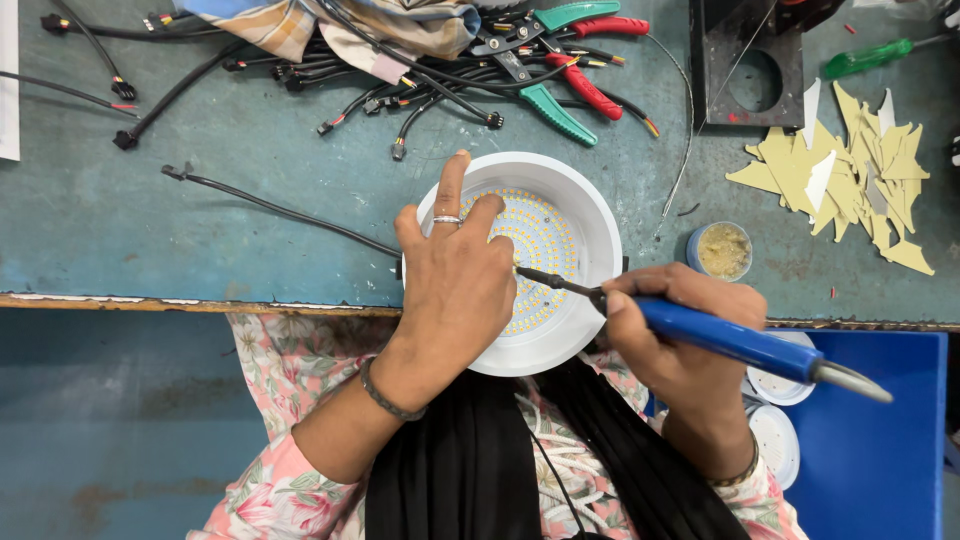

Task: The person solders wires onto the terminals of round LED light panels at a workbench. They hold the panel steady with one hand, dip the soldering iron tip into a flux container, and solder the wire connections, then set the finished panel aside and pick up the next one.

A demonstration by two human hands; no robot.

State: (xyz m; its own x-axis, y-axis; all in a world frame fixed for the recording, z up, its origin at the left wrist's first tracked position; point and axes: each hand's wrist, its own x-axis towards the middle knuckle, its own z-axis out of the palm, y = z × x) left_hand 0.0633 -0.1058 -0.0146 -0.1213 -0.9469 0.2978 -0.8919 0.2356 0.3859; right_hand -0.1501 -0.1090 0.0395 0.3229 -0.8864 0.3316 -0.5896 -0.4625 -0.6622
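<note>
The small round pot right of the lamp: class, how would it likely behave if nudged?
The pot is short and wide, so it probably slides rather than tips. It looks small and likely light. It is open-topped, so its yellowish filling might spill if knocked hard.

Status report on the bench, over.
Left hand pressing round white LED lamp. Right hand gripping blue-handled soldering iron, tip on board. Nothing obstructing.
</note>
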